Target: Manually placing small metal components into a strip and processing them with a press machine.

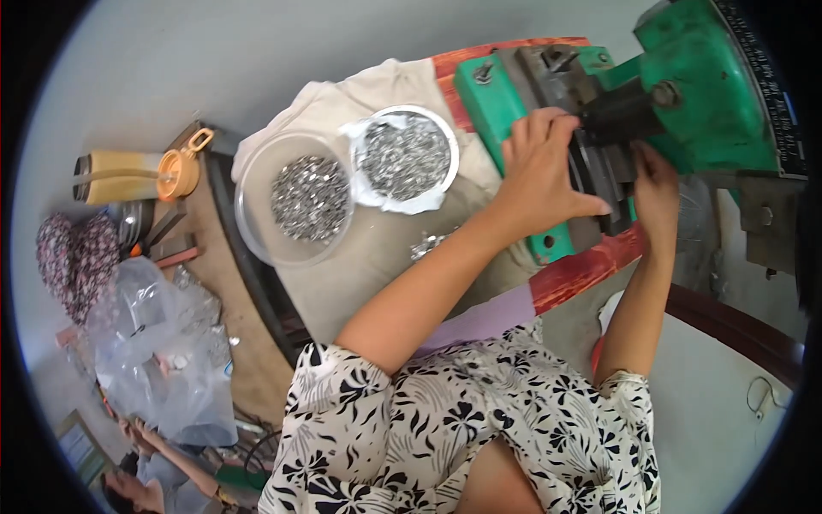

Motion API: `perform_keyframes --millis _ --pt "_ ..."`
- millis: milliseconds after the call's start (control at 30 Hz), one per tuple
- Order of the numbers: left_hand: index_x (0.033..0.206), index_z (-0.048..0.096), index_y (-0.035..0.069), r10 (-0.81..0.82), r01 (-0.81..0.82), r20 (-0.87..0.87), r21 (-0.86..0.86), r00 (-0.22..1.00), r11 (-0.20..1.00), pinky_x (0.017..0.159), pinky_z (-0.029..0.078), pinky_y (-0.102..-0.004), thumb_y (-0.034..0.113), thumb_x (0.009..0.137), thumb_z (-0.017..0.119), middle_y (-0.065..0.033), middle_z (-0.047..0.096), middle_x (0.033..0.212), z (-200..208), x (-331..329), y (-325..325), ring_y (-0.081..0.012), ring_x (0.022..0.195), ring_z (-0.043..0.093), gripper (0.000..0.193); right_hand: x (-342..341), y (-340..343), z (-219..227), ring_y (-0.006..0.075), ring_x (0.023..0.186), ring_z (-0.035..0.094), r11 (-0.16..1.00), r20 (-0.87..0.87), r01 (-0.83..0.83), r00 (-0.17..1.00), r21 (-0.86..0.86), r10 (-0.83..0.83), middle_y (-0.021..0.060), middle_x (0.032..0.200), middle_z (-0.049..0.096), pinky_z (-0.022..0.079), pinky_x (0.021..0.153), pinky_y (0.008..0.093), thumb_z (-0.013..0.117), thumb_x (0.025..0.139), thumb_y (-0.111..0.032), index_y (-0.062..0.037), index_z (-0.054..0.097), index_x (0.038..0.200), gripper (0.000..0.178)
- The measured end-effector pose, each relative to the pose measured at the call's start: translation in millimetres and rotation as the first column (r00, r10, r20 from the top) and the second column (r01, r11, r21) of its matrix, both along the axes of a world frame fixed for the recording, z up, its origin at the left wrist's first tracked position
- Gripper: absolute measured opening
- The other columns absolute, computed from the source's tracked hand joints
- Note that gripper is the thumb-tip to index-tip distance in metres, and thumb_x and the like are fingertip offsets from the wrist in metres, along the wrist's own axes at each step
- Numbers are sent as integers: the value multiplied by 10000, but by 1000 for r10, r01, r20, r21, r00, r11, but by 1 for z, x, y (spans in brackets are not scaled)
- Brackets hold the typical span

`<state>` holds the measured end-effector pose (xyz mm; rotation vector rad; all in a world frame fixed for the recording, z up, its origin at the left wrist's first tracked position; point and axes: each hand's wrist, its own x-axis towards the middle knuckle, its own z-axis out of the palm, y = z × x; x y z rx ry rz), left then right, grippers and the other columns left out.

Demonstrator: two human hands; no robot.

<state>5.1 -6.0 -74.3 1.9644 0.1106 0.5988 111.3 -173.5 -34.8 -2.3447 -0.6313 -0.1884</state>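
A green bench press (715,94) stands at the far right, with a dark steel die block (618,176) under its ram (618,111). My left hand (541,171) lies over the left side of the die block, thumb stretched away from the fingers. No held thing shows in it. My right hand (656,193) reaches to the right side of the block, its fingertips partly hidden there; whether they hold anything cannot be made out. Left of my left forearm, a small heap of shiny metal pieces (425,247) lies on the cloth.
A clear plastic tub (250,218) and a white bowl (453,163), both holding many small metal pieces, stand on a beige cloth (321,98). Further left are a yellow bottle (128,176) and plastic bags (163,343) on another table. A co-worker (163,480) is at lower left.
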Motion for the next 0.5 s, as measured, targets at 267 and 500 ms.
perform_keyframes --millis 267,500 --pt "1256 528 14 -33 32 -23 -42 999 999 979 332 -443 354 485 937 -126 456 1287 -7 2 6 -348 1213 392 936 -1 2 -2 88 869 580 946 -429 -20 888 323 166 50 991 672 470 784 250 550 1011 -106 56 617 1143 219" --pt "1260 539 27 2 5 177 -40 984 999 958 366 -475 351 627 878 -152 496 1253 -18 0 9 -368 1165 437 788 -82 -44 -12 89 734 558 942 -358 156 933 296 -42 5 822 580 464 669 252 647 958 -136 -20 606 1001 130"
